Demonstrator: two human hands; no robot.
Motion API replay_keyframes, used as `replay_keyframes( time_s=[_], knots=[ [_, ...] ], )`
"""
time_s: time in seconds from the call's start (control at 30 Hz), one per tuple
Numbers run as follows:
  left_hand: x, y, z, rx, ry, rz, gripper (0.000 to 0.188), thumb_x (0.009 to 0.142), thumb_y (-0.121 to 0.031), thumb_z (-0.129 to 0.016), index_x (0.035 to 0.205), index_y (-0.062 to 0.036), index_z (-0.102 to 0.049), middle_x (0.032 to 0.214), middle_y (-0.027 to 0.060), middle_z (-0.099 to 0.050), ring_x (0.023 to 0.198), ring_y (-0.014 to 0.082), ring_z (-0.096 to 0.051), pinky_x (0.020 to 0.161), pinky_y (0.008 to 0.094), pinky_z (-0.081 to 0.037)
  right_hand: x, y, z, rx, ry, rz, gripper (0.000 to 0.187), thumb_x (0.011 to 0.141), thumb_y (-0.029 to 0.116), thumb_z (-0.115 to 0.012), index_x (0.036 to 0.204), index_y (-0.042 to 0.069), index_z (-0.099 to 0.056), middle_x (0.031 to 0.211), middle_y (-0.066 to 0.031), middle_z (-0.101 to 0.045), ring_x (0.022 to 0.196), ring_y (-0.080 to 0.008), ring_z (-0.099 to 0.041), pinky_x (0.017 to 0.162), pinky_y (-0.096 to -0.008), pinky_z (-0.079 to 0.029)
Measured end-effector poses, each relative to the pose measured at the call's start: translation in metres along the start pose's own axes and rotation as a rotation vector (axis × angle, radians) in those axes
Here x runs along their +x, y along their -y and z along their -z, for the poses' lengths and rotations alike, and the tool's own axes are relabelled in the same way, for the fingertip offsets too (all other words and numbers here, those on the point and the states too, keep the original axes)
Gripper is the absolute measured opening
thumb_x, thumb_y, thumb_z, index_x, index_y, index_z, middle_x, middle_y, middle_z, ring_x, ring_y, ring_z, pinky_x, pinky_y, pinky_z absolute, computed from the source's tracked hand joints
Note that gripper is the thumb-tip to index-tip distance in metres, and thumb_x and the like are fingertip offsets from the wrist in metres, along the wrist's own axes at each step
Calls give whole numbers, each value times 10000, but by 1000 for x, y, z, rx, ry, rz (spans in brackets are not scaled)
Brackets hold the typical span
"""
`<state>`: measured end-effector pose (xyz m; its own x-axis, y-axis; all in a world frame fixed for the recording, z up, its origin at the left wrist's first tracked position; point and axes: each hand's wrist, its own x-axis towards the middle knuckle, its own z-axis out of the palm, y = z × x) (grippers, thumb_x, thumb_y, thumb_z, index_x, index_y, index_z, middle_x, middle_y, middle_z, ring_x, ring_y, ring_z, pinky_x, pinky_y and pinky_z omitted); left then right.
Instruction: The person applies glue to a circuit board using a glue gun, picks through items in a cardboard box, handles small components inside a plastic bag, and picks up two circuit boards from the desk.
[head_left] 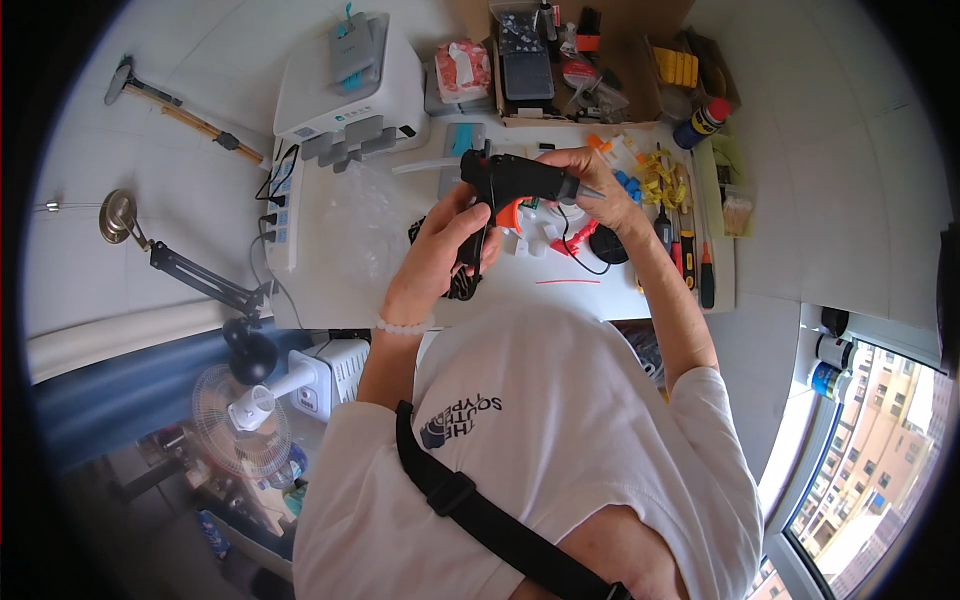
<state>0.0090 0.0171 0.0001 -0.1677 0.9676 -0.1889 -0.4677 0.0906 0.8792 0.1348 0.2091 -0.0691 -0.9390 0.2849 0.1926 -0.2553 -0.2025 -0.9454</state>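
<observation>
A black hot glue gun [525,178] with an orange trigger [511,213] is held above the white desk, its grey nozzle [586,190] pointing right. A pale glue stick [424,164] juts from its rear end. My left hand [447,240] wraps round the grip. At the front, my right hand [602,185] is closed on the gun near the nozzle; some of its fingers are hidden. Below the gun, a thin black cord [590,263] loops past small red and white pieces and a black round object [607,243].
Tools [688,255] lie along the desk's right side, near yellow and blue pieces [660,180]. An open cardboard box [580,118] of supplies and a white printer-like machine [350,85] stand behind. A power strip [283,215] runs down the left edge; clear plastic [365,220] lies beside it.
</observation>
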Motion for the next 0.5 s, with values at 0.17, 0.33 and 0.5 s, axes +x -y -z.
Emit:
replay_keyframes(
  time_s=[0.17, 0.33, 0.5],
  knots=[
    [13, -5, -5, 86, -313, -98, 248, 923, -305, -499, 978, -70, -442, 617, 25, -479, 497, 100, -485, 376, 195, -297, -14, -6, -39, -159, -79, -263, 242, 938, 200, -524, 952, -21, -619, 649, -7, -535, 614, -97, -519, 584, -244, -448],
    [30, 6, 12, 175, -463, -209, 255, 916, -264, -532, 1017, -56, -425, 645, 22, -497, 513, 81, -480, 383, 197, -317, -23, 1, -63, -333, 23, -287, 134, 889, 103, -540, 879, -27, -574, 638, -73, -572, 586, -142, -551, 563, -286, -455],
    [36, 20, 18, 469, -513, -259, 275, 897, -164, -583, 1034, -14, -398, 686, 23, -512, 538, 63, -434, 451, 227, -358, -20, 51, -68, -834, 80, -207, 106, 879, 89, -544, 904, -13, -555, 682, -141, -583, 640, -280, -565, 611, -374, -446]
  ],
)
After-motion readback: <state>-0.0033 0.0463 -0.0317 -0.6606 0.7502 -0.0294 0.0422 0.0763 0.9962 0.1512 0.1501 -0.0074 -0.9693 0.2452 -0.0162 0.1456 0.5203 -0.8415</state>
